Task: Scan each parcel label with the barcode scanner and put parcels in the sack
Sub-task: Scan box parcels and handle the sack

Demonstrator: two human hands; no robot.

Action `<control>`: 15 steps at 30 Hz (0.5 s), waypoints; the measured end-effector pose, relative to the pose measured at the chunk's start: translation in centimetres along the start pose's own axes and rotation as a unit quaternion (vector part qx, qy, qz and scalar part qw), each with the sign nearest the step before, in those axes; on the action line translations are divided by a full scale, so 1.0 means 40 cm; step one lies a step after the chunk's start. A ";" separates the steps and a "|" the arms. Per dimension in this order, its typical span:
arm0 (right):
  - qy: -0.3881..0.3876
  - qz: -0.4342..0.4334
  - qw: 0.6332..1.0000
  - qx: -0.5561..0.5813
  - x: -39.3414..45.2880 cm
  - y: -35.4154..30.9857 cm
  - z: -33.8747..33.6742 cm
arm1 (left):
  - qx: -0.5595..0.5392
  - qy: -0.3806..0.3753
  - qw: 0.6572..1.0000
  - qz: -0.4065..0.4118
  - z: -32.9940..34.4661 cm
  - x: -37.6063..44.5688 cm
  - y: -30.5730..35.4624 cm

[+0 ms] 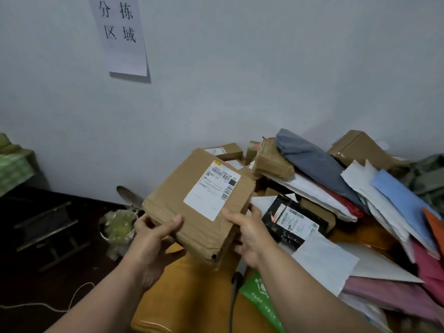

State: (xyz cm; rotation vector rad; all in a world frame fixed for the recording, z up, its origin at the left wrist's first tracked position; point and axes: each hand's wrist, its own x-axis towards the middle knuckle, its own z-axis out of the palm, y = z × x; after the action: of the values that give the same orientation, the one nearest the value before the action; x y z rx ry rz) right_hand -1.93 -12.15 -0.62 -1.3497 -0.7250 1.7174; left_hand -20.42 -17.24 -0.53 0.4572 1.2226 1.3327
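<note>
I hold a flat brown cardboard parcel (pixel 182 207) up in front of me with both hands. Its white label (pixel 212 189) with barcodes faces up. My left hand (pixel 153 233) grips the parcel's near left edge, thumb on top. My right hand (pixel 247 230) grips the near right edge, thumb by the label's corner. A dark handle with a cable, perhaps the barcode scanner (pixel 236 280), lies below my right wrist. No sack is clearly in view.
A heap of parcels covers the yellow table (pixel 192 296) at right: a black bag with a label (pixel 292 221), grey (pixel 314 162), blue, white and pink mailers, small boxes (pixel 227 151). A paper sign (pixel 121 34) hangs on the wall. A dark stool (pixel 48 227) stands on the floor at left.
</note>
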 end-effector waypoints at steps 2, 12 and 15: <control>0.008 -0.002 1.000 -0.010 0.025 -0.015 -0.031 | 0.058 -0.008 0.998 -0.014 -0.023 0.012 0.024; -0.049 0.035 0.993 -0.103 0.123 -0.010 -0.115 | 0.176 -0.094 0.967 -0.158 -0.094 0.085 -0.001; 0.073 0.051 0.981 -0.169 0.168 0.055 -0.163 | 0.158 -0.059 0.973 -0.158 -0.126 0.106 -0.060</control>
State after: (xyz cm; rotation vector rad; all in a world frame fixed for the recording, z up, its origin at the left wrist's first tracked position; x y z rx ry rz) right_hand 3.16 -7.74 -7.45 -1.7536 -0.9055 1.6001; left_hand -24.48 -15.98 -6.10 0.5320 1.3505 0.8328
